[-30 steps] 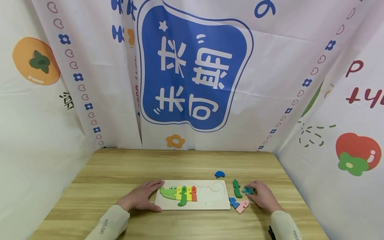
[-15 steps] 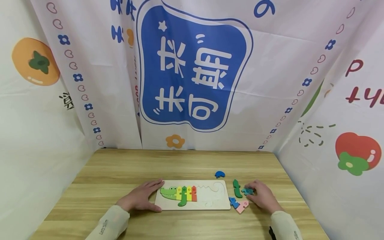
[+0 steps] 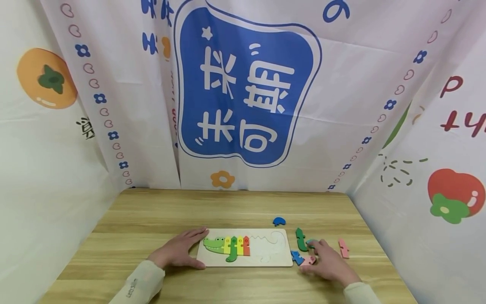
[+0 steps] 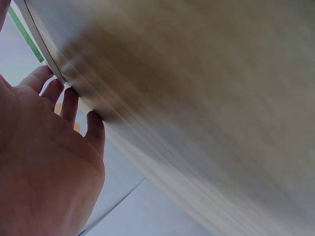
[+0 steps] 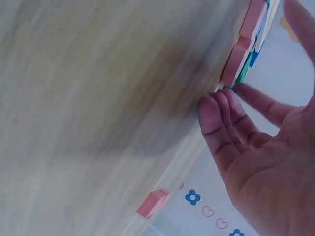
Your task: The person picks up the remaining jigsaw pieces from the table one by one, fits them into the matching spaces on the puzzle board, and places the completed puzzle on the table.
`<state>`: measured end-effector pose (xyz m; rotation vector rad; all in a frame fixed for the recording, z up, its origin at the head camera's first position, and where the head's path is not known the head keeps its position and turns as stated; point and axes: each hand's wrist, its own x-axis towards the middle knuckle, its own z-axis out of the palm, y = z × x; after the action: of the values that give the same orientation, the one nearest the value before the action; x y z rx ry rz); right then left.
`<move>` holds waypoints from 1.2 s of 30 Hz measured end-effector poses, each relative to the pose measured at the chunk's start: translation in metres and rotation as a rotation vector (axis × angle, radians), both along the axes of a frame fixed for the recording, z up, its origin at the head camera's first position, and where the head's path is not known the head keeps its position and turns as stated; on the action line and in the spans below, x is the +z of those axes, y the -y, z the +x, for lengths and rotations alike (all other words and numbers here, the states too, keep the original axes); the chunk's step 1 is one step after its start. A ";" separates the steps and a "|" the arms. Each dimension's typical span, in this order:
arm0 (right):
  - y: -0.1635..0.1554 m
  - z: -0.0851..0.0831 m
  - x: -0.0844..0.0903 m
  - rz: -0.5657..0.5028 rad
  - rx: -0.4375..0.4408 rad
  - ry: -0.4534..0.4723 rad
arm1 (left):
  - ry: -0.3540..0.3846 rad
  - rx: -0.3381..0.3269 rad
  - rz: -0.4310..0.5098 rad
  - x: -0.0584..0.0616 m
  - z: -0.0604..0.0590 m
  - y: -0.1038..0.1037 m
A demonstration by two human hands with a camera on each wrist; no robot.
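A pale wooden puzzle board (image 3: 262, 261) lies flat, with crocodile pieces (image 3: 214, 245) in green, yellow and orange-red filling its left half. My left hand (image 3: 183, 250) rests at the board's left end, thumb by the near corner, fingertips by the far one. Over the loose pieces right of the board, my right hand (image 3: 329, 262) spreads its thumb away from its fingers. A teal piece (image 3: 311, 243) shows partly beneath its fingertips. Near the thumb lies a pink piece (image 3: 310, 260), touching or very close to a blue piece (image 3: 297, 257). A green leg piece (image 3: 300, 240) lies just beyond.
A dark blue curved piece (image 3: 279, 221) lies behind the board's right end. Another pink piece (image 3: 344, 248) sits right of my right hand. The wooden table (image 3: 167, 211) is enclosed by printed white cloth (image 3: 144, 97) at the back and sides.
My right hand has shifted left and nearer, off the teal piece's right side toward the pink piece. A second pink piece now shows on the right. The left hand holds its place.
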<state>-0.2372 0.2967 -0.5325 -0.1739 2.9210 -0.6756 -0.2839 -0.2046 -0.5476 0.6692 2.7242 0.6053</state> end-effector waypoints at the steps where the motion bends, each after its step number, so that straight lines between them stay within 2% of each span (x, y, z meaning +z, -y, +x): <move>1: 0.001 0.000 -0.001 0.011 0.003 -0.006 | -0.002 -0.001 0.000 0.000 0.000 0.000; 8: 0.002 -0.004 -0.008 0.054 0.010 -0.054 | -0.001 -0.002 0.007 -0.002 0.001 0.000; 17: -0.002 -0.007 -0.002 0.110 -0.038 -0.082 | 0.003 0.006 0.000 -0.001 0.001 0.000; 26: -0.004 -0.010 0.004 0.020 -0.052 -0.101 | -0.004 -0.005 0.008 -0.001 0.002 0.001; 36: -0.005 -0.011 0.007 -0.039 -0.013 -0.106 | -0.003 -0.001 0.008 0.000 0.002 0.001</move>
<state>-0.2477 0.3020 -0.5258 -0.2008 3.0131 -0.7482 -0.2819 -0.2060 -0.5479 0.6745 2.7250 0.6159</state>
